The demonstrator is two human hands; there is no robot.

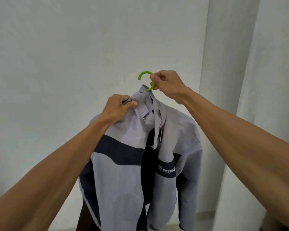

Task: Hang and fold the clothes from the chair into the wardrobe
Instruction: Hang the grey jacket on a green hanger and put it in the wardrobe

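Light grey long-sleeved fabric jacket with navy panels point(137, 172), hanging upright and front open on my lime-green plastic hanger point(145, 72), only its curved hook showing, white TRIPLE-F lettering on a navy sleeve band, collar bunched in my left hand point(118, 108), hook pinched in my right hand point(167, 87)
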